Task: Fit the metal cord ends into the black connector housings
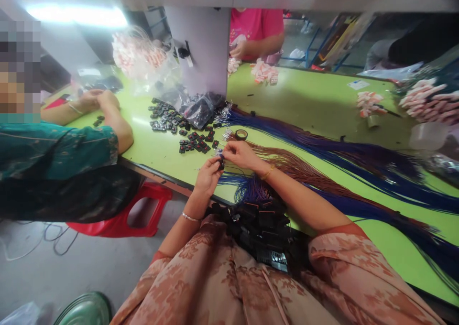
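My left hand (pixel 208 176) is closed around a small black plastic part (pixel 221 164), held just above the table's near edge. Close against it, my right hand (pixel 239 155) is pinched at the top of that part; whatever its fingertips grip is too small to make out. Silvery wire ends show beside the fingers. Brown wires (pixel 308 165) run off to the right from behind my right hand, and blue wires (pixel 247 186) hang below it. Beyond my hands lie loose black plastic parts with red marks (pixel 195 142) and a roll of black tape (pixel 240 134).
More black parts spill from a plastic bag (pixel 199 112). A long blue wire bundle (pixel 304 134) crosses the green table (pixel 304 95). Black pieces (pixel 263 224) fill my lap. Co-workers sit at left and across, with a red stool (pixel 143 215) on the left and a grey post (pixel 201 52) ahead.
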Available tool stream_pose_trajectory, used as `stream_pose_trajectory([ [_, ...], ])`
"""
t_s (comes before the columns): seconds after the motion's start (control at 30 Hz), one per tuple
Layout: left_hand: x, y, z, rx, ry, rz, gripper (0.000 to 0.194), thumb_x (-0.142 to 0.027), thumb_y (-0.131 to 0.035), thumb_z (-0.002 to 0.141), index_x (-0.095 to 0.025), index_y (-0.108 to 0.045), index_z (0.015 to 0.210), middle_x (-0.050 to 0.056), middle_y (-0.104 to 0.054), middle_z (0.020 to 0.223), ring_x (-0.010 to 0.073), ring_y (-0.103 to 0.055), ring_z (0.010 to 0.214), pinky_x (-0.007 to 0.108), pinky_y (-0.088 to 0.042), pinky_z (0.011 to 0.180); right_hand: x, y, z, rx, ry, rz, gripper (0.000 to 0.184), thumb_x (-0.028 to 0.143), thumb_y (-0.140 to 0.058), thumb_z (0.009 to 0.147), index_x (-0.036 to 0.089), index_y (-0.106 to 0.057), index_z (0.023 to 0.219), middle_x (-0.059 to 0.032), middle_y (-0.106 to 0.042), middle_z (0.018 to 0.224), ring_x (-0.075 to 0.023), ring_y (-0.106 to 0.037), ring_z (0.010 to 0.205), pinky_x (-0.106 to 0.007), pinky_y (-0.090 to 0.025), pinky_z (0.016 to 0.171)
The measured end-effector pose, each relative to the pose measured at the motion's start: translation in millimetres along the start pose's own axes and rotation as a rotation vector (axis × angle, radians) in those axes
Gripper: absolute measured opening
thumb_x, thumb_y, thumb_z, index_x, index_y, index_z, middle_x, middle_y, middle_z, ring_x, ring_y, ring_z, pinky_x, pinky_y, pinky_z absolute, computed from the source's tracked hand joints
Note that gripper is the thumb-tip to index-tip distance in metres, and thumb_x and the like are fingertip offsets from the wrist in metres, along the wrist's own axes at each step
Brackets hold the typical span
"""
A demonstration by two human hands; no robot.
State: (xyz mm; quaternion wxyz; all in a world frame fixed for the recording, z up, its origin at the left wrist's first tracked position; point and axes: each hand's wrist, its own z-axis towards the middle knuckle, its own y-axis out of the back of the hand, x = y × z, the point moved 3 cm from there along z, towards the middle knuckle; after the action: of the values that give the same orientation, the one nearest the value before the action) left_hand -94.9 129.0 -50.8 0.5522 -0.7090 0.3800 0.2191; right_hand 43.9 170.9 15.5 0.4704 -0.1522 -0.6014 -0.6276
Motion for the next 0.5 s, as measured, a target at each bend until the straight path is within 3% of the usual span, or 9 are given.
stream_pose_trajectory([
  [0.2,-3.5,-0.8,-0.9,0.045,0.030,-0.034,0.019,-0.008,-0.067,0.070,-0.016,-0.064,0.087,0.002,-0.064,0.084,0.0094,-0.058,0.071,0.022,-0.045,0.064,0.7,-0.7,-21.9,0.034,0.009,-0.065,0.015,0.023,-0.053,0.075,0.014,-0.061,0.065,0.0023,-0.057,0.060,-0.0081,-0.043,0.055,-0.021,-0.029,0.055],
  [0.5,-5.0,-0.5,-1.3,0.053,0.039,-0.012,0.019,-0.010,-0.067,0.071,-0.016,-0.063,0.089,0.002,-0.062,0.081,0.0093,-0.057,0.069,0.024,-0.046,0.066,2.4,-3.3,-24.6,0.006,-0.052,-0.148,0.016,0.024,-0.055,0.074,0.015,-0.061,0.063,0.0015,-0.059,0.060,-0.0085,-0.042,0.053,-0.022,-0.026,0.053],
])
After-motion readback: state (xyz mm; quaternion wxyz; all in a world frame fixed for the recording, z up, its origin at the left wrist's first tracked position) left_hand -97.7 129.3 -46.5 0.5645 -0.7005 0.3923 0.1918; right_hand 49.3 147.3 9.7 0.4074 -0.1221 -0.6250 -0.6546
